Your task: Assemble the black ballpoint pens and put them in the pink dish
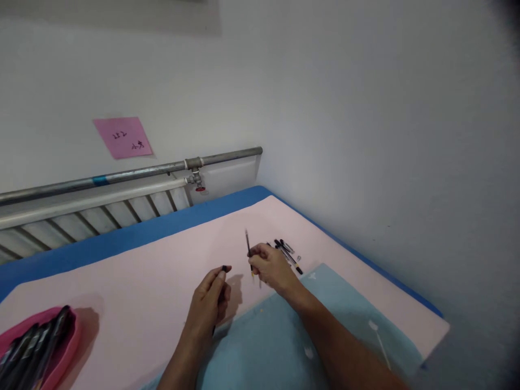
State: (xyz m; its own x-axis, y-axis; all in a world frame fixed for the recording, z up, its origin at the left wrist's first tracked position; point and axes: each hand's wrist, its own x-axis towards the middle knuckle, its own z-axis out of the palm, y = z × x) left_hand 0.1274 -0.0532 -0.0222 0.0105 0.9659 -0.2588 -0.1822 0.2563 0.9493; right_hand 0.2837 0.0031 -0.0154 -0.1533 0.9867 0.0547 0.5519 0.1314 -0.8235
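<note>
My right hand pinches a slim dark pen refill, which stands nearly upright with a clear upper end and a yellowish lower end. To its left, my left hand is closed on a black pen part. Its dark end shows above the thumb, and another dark bit shows below the palm; most of it is hidden by the fingers. Just beyond my right hand lie several pen parts, black and clear, in a loose group on the pink table cover.
A pink basket filled with dark pens stands at the lower left. Under my forearms spreads a light blue mat. Walls border the blue table edge, with a radiator and pipe behind. A pink note hangs above.
</note>
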